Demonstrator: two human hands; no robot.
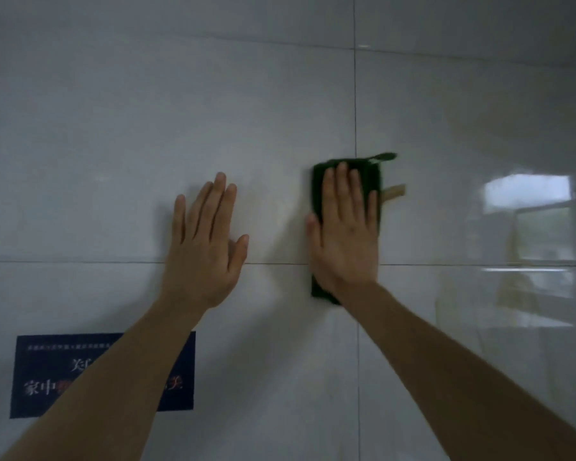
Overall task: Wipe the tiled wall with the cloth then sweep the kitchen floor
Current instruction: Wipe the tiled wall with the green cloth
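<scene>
My right hand [345, 234] lay flat, fingers spread, pressing the dark green cloth [369, 176] against the wall [113, 128]; nothing gripped. Left hand [207, 247] beside it, open, palm on bare tile. A dark blue sticker [47, 377] sat below, partly behind my left forearm.

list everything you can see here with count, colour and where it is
tiled wall: one, glossy white-grey with thin dark grout lines, fills the view
cloth: one, dark green, folded, flat on the wall right of centre, with a green loop at its top right
tag: one, tan, sticking out of the cloth's right edge
sticker: one, dark blue with white and red characters, lower left, partly behind the left forearm
window reflection: one, bright, on the tiles at right
left hand: one, bare, flat on the wall
right hand: one, flat, pressing the cloth
</scene>
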